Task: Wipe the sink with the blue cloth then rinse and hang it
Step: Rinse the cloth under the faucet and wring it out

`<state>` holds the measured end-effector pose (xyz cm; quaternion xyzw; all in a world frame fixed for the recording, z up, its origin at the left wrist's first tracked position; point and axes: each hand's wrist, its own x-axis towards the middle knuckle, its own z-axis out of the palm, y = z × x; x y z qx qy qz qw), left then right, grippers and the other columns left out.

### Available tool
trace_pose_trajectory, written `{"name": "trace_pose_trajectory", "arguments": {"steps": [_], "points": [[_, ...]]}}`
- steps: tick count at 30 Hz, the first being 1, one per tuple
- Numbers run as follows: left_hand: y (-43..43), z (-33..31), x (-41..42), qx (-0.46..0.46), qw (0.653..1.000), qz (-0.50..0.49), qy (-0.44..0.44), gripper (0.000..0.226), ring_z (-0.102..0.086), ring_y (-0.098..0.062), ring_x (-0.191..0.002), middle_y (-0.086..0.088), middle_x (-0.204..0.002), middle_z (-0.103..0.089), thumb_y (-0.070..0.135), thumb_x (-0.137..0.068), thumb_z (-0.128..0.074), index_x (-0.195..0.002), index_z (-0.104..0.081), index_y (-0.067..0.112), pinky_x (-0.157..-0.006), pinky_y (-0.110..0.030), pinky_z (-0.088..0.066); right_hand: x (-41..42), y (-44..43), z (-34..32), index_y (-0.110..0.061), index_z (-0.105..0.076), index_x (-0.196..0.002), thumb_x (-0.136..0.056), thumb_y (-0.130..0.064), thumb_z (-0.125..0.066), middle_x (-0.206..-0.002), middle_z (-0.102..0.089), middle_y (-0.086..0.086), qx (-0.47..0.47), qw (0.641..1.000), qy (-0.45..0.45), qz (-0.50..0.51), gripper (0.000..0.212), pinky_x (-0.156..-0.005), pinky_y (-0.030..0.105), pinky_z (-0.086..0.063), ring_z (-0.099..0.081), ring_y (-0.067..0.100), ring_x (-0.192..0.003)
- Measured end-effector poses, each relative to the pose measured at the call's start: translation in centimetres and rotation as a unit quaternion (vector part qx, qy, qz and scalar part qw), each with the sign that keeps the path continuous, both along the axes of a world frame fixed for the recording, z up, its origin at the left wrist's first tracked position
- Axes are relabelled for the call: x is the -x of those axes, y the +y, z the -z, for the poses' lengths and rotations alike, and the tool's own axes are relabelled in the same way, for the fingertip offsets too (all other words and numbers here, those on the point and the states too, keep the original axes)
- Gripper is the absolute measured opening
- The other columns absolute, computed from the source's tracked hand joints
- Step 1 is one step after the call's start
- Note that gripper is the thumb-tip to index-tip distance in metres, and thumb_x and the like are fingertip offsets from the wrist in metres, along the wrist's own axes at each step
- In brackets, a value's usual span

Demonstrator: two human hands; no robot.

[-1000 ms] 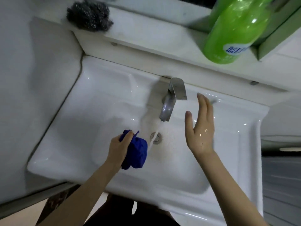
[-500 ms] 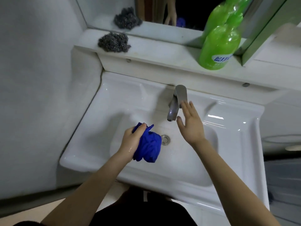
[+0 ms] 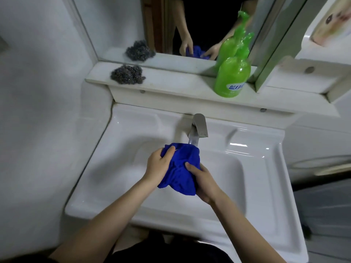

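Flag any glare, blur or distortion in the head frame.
Head view: glare streaks on the sink right of the faucet; wide-angle lens bends the shelf and mirror frame; blue cloth, left hand and right hand look sharp; mirror reflection dark.
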<state>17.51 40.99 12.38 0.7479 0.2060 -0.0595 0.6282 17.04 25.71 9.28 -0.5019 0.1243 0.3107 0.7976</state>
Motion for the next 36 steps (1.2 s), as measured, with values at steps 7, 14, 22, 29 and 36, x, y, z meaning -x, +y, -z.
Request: {"name": "trace_pose_trajectory", "arguments": {"steps": [7, 14, 22, 29, 36], "points": [[-1.2, -2.4, -0.1, 0.097, 0.978, 0.133, 0.127, 0.049, -0.065, -0.019, -0.090, -0.001, -0.097, -0.067, 0.060, -0.091, -0.038, -0.096, -0.059, 0.016, -0.089, -0.041, -0.054, 0.6, -0.3, -0.5, -0.015, -0.051, -0.135, -0.094, -0.034, -0.061, -0.131, -0.062, 0.014, -0.005, 0.997, -0.027, -0.066, 0.046, -0.105, 0.050, -0.044, -0.059, 0.032, -0.121], [2.0, -1.7, -0.9, -0.002, 0.965, 0.261, -0.024, 0.048, -0.062, -0.015, -0.106, -0.008, -0.130, -0.060, -0.002, -0.090, -0.047, -0.134, -0.055, 0.017, -0.088, -0.026, -0.052, 0.2, -1.9, 0.1, -0.009, -0.051, -0.129, -0.075, -0.029, -0.074, -0.106, -0.063, 0.010, -0.075, 0.991, 0.079, -0.072, 0.062, -0.073, 0.030, -0.051, -0.063, 0.020, -0.080], [2.2, 4.7, -1.8, -0.330, 0.762, 0.474, -0.294, 0.093, -0.034, -0.024, -0.138, -0.003, -0.155, -0.021, 0.017, -0.078, -0.076, -0.149, -0.022, 0.043, -0.109, -0.029, -0.039, -2.4, -2.0, 0.1, -0.010, -0.053, -0.106, -0.068, -0.034, -0.074, -0.082, -0.057, 0.004, -0.106, 0.933, 0.145, -0.312, 0.050, -0.052, 0.021, -0.045, -0.049, 0.013, -0.058], [2.8, 6.7, -3.0, -0.487, 0.679, 0.429, -0.343, 0.064, -0.060, -0.022, -0.070, 0.001, -0.080, -0.061, 0.006, -0.066, -0.077, -0.123, -0.053, 0.021, -0.045, -0.027, -0.046, -4.0, -1.3, 0.0, -0.011, -0.056, -0.120, -0.084, -0.030, -0.071, -0.098, -0.071, 0.004, 0.139, 0.919, 0.101, -0.353, 0.043, -0.076, 0.031, -0.055, -0.069, 0.020, -0.091], [2.2, 5.3, -2.8, -0.521, 0.643, 0.517, -0.219, 0.031, -0.065, -0.026, -0.076, 0.001, -0.091, -0.068, 0.014, -0.077, -0.069, -0.107, -0.060, 0.017, -0.054, -0.027, -0.037, -4.3, -0.3, -0.1, -0.013, -0.061, -0.094, -0.072, -0.031, -0.079, -0.076, -0.067, -0.002, 0.386, 0.783, -0.066, -0.483, 0.033, -0.065, 0.029, -0.055, -0.065, 0.015, -0.069]]}}
